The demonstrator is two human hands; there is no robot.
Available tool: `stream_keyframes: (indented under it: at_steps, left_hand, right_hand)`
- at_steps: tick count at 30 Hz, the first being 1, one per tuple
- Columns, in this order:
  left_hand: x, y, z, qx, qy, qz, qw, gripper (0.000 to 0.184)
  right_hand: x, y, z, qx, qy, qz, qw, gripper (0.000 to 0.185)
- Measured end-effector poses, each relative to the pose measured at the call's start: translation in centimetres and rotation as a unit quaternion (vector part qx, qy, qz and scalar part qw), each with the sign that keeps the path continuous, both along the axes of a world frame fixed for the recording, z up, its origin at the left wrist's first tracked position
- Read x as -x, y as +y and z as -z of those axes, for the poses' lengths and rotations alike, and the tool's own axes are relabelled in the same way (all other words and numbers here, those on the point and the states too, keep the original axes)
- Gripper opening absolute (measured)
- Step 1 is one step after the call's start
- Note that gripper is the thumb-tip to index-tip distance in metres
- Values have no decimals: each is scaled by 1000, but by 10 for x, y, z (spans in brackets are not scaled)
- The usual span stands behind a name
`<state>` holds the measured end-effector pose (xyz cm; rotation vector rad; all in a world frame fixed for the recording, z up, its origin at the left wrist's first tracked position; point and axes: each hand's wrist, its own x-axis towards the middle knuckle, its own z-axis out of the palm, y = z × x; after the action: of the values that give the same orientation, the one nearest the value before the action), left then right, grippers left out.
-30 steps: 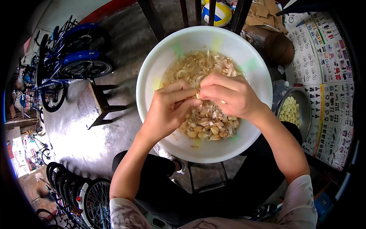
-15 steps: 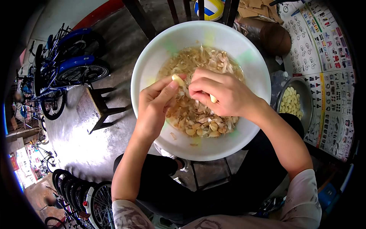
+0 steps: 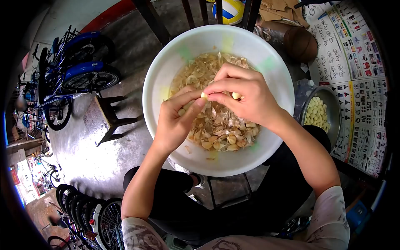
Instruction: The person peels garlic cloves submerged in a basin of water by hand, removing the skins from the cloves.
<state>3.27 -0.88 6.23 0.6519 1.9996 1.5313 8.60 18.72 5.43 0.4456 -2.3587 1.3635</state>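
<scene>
Over a large white basin [image 3: 162, 54], my two hands meet at the fingertips. My left hand [image 3: 177, 118] pinches a pale garlic clove [image 3: 204, 95], and another clove [image 3: 181, 111] shows in its curled fingers. The fingertips of my right hand [image 3: 246, 93] touch the pinched clove; a separate peeled clove [image 3: 236, 96] is tucked in its fingers. Below, water in the basin holds loose garlic skins [image 3: 227, 118] and unpeeled cloves [image 3: 231, 139]. Peeled cloves [image 3: 316, 114] lie in a metal bowl [image 3: 334, 110] at the right.
A small wooden stool [image 3: 104, 116] stands left of the basin, near blue bicycles [image 3: 85, 73]. Dark chair bars [image 3: 154, 21] and a ball [image 3: 229, 11] are beyond the basin. Printed sheets [image 3: 358, 121] are at the right, beside a brown ball [image 3: 301, 44].
Half a second ago the hands were apart, with a clove in the left fingertips. Now the right fingertips have moved left to meet that clove.
</scene>
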Motion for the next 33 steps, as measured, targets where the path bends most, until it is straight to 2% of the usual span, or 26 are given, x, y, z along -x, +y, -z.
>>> stream_keyframes:
  at_steps: [7, 10, 12, 13, 15, 18, 20, 22, 23, 25, 28, 30, 33]
  left_hand:
    - [0, 0, 2, -5, 18, 4, 1000, 18]
    - [0, -2, 3, -14, -51, -27, 998, 22]
    - [3, -2, 3, -79, -249, -89, 961, 27]
    - [4, -2, 4, -79, -249, -89, 961, 27]
    - [5, -2, 6, -166, -324, -106, 926, 30]
    - [6, -1, 7, -189, -357, -126, 906, 31]
    - [6, -2, 8, -193, -352, -116, 908, 31]
    - [4, 0, 8, -197, -347, -105, 911, 30]
    - [1, 2, 8, -161, -332, -121, 921, 30]
    - [-2, 8, 7, -123, -317, -137, 930, 29]
    - [-5, 11, 6, -118, -316, -169, 926, 27]
    - [-3, 4, 14, -110, -264, -123, 950, 24]
    - [0, 2, 12, -108, -273, -105, 950, 25]
  right_hand:
    - [-2, -5, -1, -27, 20, 19, 999, 8]
    - [-4, -6, -4, -7, -17, 1, 1000, 10]
    - [-4, -5, -5, 2, -27, -16, 999, 10]
    - [-4, -4, -5, 11, -38, -32, 999, 9]
    - [-4, -1, -5, 5, -69, -44, 997, 8]
    - [-2, -2, -2, 11, -119, -27, 992, 16]
    - [-1, -5, 0, 23, -138, 1, 990, 21]
    - [-1, -9, 0, 0, -234, 7, 972, 35]
    - [0, -12, 1, 0, -234, 8, 972, 35]
    - [0, -19, 3, 84, -235, -7, 968, 44]
    - [-2, -19, -7, 89, -286, 0, 954, 42]
    - [-2, -19, -4, 98, -303, -4, 948, 40]
    - [-4, -18, 8, 149, -286, 1, 947, 33]
